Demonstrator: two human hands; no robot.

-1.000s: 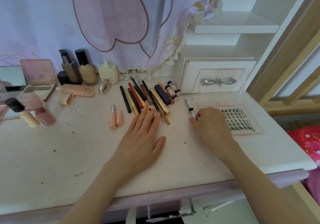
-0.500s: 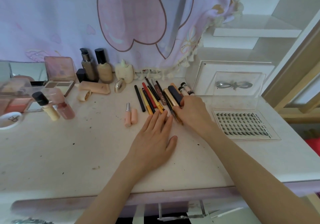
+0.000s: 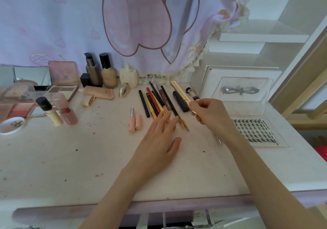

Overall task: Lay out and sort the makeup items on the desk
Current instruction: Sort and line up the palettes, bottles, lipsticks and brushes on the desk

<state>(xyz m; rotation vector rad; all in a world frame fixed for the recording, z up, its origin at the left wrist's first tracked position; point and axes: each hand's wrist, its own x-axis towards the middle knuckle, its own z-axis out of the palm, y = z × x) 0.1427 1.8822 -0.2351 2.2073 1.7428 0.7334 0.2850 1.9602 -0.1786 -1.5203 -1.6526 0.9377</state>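
Your right hand has its fingers curled round the lower end of a gold tube, pinching it so the tube slants up and away to the left, past the dark navy tube lying just beside it on the desk. Your left hand lies flat, palm down with fingers straight and slightly spread, the fingertips touching the near ends of the row of pencils fanned out beyond it. Left of that hand a pair of peach lipsticks lie side by side. To the right of your right hand sits the clear tray of false lashes. Further back, two foundation bottles stand upright against the curtain.
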